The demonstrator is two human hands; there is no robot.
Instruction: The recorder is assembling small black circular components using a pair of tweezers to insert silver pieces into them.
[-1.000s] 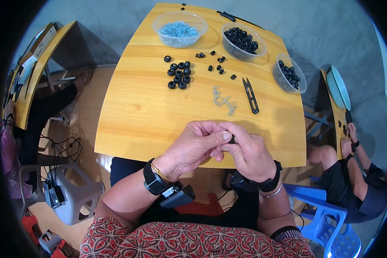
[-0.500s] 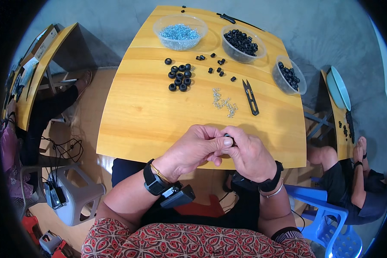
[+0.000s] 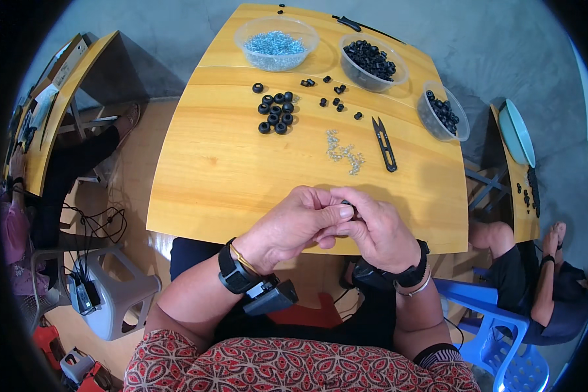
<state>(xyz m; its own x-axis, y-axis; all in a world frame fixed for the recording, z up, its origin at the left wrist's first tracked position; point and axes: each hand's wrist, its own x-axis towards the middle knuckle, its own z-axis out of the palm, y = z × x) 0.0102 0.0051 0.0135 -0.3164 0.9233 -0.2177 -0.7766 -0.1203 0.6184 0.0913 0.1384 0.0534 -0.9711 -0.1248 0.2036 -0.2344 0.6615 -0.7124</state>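
Observation:
Over the near edge of the wooden table, my left hand (image 3: 293,225) and my right hand (image 3: 382,234) meet, both closed in a pinch. A small black bead (image 3: 348,205) shows between their fingertips, mostly covered. Anything else inside the fingers is hidden. Beyond my hands lie a scatter of tiny clear beads (image 3: 343,154) and black thread snips (image 3: 385,145). A cluster of large round black beads (image 3: 275,111) sits left of centre, with several small black cylinder beads (image 3: 340,108) to its right.
Along the far side stand clear bowls of light-blue beads (image 3: 276,64), black cylinder beads (image 3: 366,78) and round black beads (image 3: 441,129). A black-handled tool (image 3: 349,24) lies behind them. Two people sit at side tables, near a blue chair (image 3: 483,313) and a grey stool (image 3: 121,300).
My right thumb has bent in below the bead, and the right fingers have closed further over it. The tabletop things have shifted only slightly in view.

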